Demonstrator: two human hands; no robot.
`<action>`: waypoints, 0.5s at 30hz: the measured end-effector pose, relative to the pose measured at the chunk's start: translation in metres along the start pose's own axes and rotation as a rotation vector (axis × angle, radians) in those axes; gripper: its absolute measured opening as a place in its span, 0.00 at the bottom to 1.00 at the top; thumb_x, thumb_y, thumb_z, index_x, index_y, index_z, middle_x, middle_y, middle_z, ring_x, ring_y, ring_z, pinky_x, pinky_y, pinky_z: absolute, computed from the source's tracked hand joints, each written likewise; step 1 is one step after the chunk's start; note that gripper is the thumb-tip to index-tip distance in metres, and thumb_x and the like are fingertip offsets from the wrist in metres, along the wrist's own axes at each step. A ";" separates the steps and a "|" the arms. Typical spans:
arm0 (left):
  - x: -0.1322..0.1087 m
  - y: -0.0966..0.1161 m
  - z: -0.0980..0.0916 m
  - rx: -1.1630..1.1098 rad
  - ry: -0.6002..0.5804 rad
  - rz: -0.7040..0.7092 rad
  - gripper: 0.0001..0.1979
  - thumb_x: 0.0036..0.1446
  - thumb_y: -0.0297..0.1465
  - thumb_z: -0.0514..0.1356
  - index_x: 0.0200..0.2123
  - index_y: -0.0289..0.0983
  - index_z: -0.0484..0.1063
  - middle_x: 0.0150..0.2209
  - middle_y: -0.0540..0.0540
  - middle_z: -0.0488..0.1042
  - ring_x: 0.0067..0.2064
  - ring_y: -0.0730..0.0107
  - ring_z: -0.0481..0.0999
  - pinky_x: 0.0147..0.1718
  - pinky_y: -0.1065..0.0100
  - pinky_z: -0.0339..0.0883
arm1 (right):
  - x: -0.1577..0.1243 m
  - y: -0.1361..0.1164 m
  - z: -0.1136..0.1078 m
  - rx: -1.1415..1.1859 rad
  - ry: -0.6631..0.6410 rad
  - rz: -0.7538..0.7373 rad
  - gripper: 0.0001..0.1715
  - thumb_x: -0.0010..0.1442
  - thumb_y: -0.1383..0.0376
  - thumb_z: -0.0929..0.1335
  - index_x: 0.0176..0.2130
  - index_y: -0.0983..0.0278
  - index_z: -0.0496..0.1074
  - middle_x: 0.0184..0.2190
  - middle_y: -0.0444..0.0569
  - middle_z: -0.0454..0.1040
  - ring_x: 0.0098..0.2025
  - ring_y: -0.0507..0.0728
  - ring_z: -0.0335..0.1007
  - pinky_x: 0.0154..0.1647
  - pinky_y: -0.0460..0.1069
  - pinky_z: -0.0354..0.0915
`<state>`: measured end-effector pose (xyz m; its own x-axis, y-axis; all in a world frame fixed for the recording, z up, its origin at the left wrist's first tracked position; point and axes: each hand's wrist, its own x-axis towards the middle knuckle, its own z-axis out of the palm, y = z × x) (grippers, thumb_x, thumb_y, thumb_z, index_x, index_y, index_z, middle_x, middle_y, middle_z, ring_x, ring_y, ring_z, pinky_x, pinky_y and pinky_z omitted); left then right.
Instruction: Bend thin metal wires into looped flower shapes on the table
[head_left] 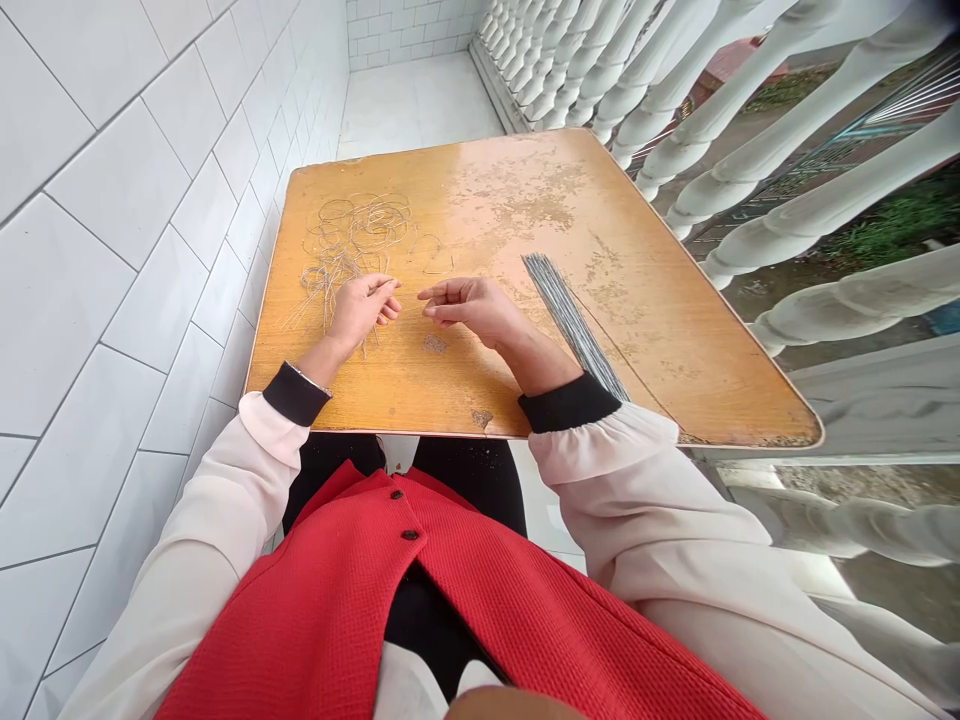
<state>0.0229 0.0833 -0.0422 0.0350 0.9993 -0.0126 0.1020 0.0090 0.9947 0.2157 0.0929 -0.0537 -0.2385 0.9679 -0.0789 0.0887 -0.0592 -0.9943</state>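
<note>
A loose tangle of thin wire [367, 222] lies on the left part of the worn wooden table [465, 390], with stray ends reaching down beside my left hand. My left hand [364, 310] is over the lower edge of the tangle, thumb and forefinger pinched together; whatever is between them is too small to make out. A short gap to the right, my right hand [472, 305] hovers with its fingertips pressed close together, and anything in them is too fine to see. A bundle of straight grey wires [570, 320] lies slanting to the right of my right hand, partly behind the sleeve.
White tiled wall [97, 260] runs close along the left of the table. A white balustrade [742, 180] stands along the right side. The tabletop has peeling patches and a long crack near the bundle.
</note>
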 end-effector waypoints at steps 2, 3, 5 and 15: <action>0.001 0.000 0.000 0.007 0.005 0.003 0.07 0.65 0.26 0.59 0.33 0.34 0.74 0.20 0.55 0.73 0.20 0.82 0.72 0.21 0.77 0.61 | 0.000 0.000 0.001 0.003 0.004 -0.008 0.15 0.43 0.71 0.80 0.34 0.64 0.80 0.27 0.45 0.77 0.24 0.49 0.66 0.25 0.46 0.65; 0.001 -0.001 0.000 0.012 0.007 0.007 0.07 0.65 0.27 0.60 0.33 0.34 0.74 0.20 0.55 0.73 0.20 0.82 0.72 0.21 0.77 0.61 | -0.001 0.000 0.001 0.004 0.012 -0.021 0.14 0.44 0.70 0.80 0.34 0.64 0.80 0.27 0.46 0.77 0.25 0.49 0.66 0.26 0.45 0.65; 0.002 -0.002 0.001 0.025 0.008 0.017 0.07 0.65 0.27 0.60 0.33 0.34 0.74 0.20 0.55 0.73 0.20 0.82 0.73 0.21 0.78 0.61 | -0.002 0.000 0.004 -0.008 0.027 -0.058 0.09 0.48 0.67 0.79 0.32 0.64 0.80 0.27 0.47 0.77 0.25 0.48 0.67 0.27 0.45 0.65; 0.004 -0.010 0.006 0.173 -0.064 -0.025 0.08 0.65 0.26 0.58 0.32 0.34 0.73 0.19 0.54 0.73 0.19 0.80 0.73 0.18 0.78 0.59 | -0.008 -0.006 0.015 -0.141 0.135 -0.129 0.09 0.54 0.70 0.76 0.24 0.65 0.76 0.20 0.43 0.72 0.22 0.47 0.61 0.24 0.44 0.61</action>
<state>0.0283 0.0873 -0.0526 0.0926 0.9945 -0.0486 0.2729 0.0216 0.9618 0.2030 0.0821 -0.0483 -0.1262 0.9897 0.0676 0.2027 0.0924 -0.9749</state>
